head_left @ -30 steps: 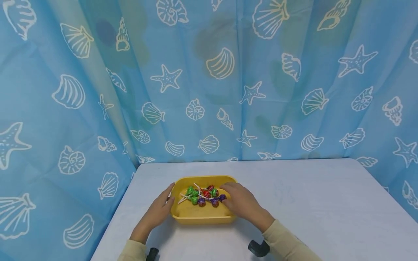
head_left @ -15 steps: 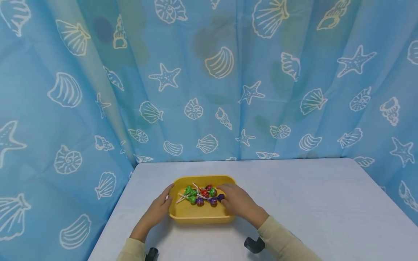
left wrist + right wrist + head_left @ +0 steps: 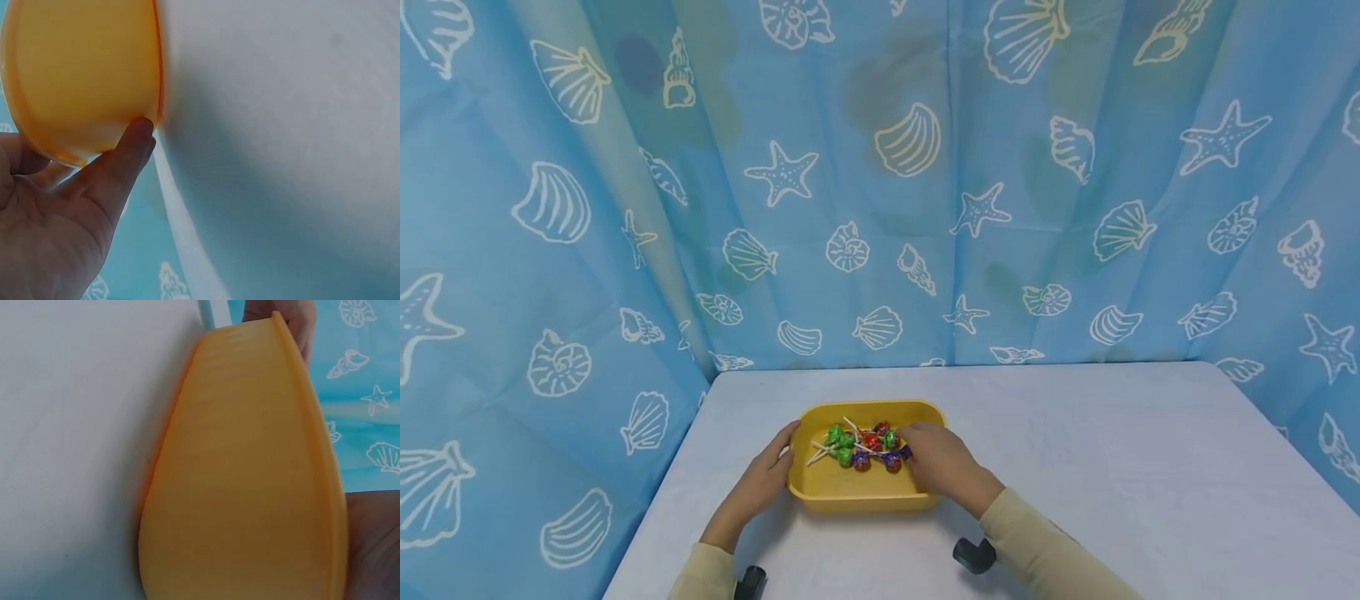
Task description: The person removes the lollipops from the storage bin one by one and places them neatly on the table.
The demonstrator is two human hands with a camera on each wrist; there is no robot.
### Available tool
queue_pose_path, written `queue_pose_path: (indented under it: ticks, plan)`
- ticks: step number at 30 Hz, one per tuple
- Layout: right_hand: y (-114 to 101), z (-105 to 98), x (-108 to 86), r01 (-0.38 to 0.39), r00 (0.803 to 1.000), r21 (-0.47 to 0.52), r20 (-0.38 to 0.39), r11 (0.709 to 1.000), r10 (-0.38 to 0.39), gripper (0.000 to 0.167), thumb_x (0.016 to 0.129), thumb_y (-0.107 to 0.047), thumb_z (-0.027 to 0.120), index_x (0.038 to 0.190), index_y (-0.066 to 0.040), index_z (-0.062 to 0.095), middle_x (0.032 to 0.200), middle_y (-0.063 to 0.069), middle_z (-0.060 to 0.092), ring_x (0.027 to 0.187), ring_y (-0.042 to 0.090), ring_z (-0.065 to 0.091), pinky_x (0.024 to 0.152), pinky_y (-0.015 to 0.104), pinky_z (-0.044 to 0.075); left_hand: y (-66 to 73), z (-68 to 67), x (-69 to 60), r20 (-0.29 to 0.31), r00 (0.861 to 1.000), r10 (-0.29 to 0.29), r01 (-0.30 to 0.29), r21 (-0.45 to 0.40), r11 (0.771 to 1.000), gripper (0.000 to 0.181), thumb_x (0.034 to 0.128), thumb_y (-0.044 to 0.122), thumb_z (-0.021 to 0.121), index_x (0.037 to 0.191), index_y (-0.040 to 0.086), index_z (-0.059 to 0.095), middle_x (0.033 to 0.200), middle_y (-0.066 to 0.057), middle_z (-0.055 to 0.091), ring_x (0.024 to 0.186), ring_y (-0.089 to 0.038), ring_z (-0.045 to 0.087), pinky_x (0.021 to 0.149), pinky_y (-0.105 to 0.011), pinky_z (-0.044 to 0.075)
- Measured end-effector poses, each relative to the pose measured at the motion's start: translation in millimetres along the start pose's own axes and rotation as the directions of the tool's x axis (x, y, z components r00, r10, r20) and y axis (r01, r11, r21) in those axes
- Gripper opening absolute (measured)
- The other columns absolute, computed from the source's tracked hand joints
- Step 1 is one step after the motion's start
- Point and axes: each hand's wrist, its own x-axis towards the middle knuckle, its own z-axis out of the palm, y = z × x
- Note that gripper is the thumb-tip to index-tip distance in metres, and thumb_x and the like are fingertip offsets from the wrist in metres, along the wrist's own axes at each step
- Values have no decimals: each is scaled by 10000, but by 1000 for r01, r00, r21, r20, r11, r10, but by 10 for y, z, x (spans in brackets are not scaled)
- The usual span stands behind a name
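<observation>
A yellow plastic tray stands on the white table, with several wrapped lollipops in green, red and purple heaped inside. My left hand holds the tray's left end, thumb at the rim and fingers along the outer wall, as the left wrist view shows. Inside the tray's right end, my right hand has its fingers and thumb around a purple lollipop, which is partly covered. In the right wrist view the tray's wall hides the right hand's fingertips.
The white table extends to the right and in front of the tray. Behind and to the left hangs a blue curtain with seashell and starfish prints. Dark wrist-camera parts show below the sleeves.
My right hand has moved slightly left and its fingers have drawn together around the purple lollipop, covering more of it. The left hand has stayed at the tray's left end.
</observation>
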Motion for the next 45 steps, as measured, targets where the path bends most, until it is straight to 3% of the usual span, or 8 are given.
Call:
queue_pose_path:
  ticks: [7, 11, 27, 34, 38, 45]
  plan:
    - [2, 54, 58, 5, 1000, -101, 1, 995, -5, 292, 898, -94, 756, 1185, -63, 713, 974, 42, 695, 879, 204, 652, 888, 398, 583, -18, -1, 13, 11, 1000, -4, 4, -13, 1000, 537, 1077, 166, 384, 1602, 86, 300, 1581, -194, 385, 1404, -392, 425, 1065, -552, 460]
    - [-9, 58, 79, -6, 1000, -127, 3, 992, 6, 252, 903, -98, 752, 1152, -68, 724, 945, 39, 697, 859, 207, 654, 880, 404, 585, -18, 0, 8, 7, 1000, 4, -4, -2, 1000, 531, 1076, 156, 383, 1596, 75, 307, 1573, -205, 391, 1365, -388, 466, 1016, -529, 507]
    - [-14, 150, 134, -19, 1000, -188, 10, 982, 21, 92, 929, -103, 726, 1022, -104, 723, 810, 23, 673, 705, 187, 573, 822, 414, 586, -27, 15, 16, 6, 1000, 0, 0, 7, 1000, 533, 1080, 161, 386, 1601, 81, 300, 1568, -189, 406, 1387, -379, 447, 1066, -549, 459]
    - [-5, 153, 126, -17, 1000, -181, 10, 983, 19, 124, 929, -96, 728, 1053, -100, 729, 859, 31, 689, 757, 196, 597, 854, 409, 576, -20, 20, 22, 13, 1000, -4, 4, 12, 1000, 536, 1076, 151, 383, 1599, 74, 299, 1574, -192, 398, 1418, -391, 410, 1103, -574, 409]
    - [-26, 100, 103, -17, 1000, -206, -26, 978, 11, 124, 921, -109, 742, 1042, -87, 732, 880, 49, 700, 808, 226, 630, 868, 425, 569, -3, 10, 26, 11, 1000, -13, 13, 20, 1000, 537, 1077, 153, 380, 1601, 73, 294, 1582, -192, 386, 1445, -398, 368, 1133, -586, 360]
    - [-8, -8, 86, -33, 998, -239, -62, 971, 19, 171, 943, -96, 717, 1113, -87, 724, 1051, 86, 729, 983, 286, 674, 890, 452, 561, 0, -12, 35, 10, 1000, -19, 19, 38, 999, 545, 1072, 149, 375, 1603, 71, 284, 1591, -198, 370, 1461, -408, 335, 1152, -598, 320]
